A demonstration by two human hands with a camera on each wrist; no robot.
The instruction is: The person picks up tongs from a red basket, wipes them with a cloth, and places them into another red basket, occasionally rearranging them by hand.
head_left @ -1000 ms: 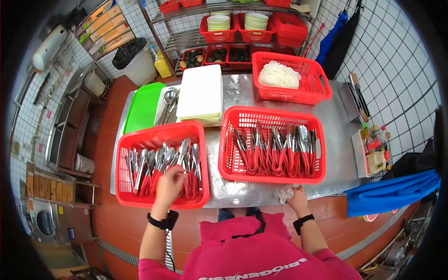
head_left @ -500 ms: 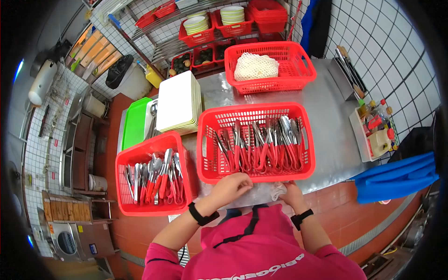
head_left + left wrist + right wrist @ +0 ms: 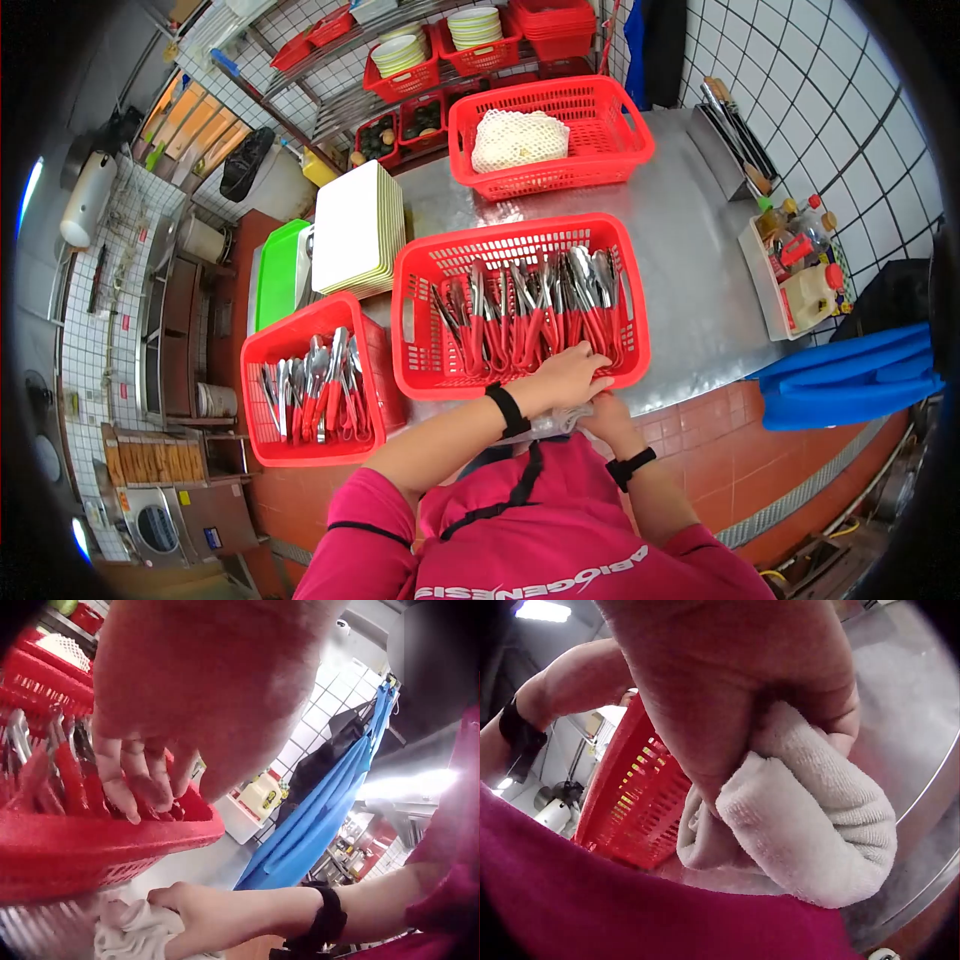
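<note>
My left hand (image 3: 568,378) is over the front right edge of the middle red basket (image 3: 402,330). Its loosely bent fingers (image 3: 154,780) reach down inside the rim, right by the red handles of the metal tongs (image 3: 540,310) standing there in a row. A folded white towel (image 3: 802,832) is gripped in my right hand (image 3: 608,418), low at the table's front edge just below that basket. More red-handled tongs (image 3: 318,390) fill a second red basket (image 3: 300,462) on the left.
Behind stand a stack of white trays (image 3: 350,230), a green tray (image 3: 280,270) and a red basket (image 3: 610,160) with a white netted bundle (image 3: 520,140). A bottle bin (image 3: 765,290) and knife rack (image 3: 725,150) line the right side of the metal table (image 3: 690,250).
My left hand has left the left basket's tongs and crossed rightward to the middle basket's front right corner. My right hand keeps the towel. The head view has shifted and tilted.
</note>
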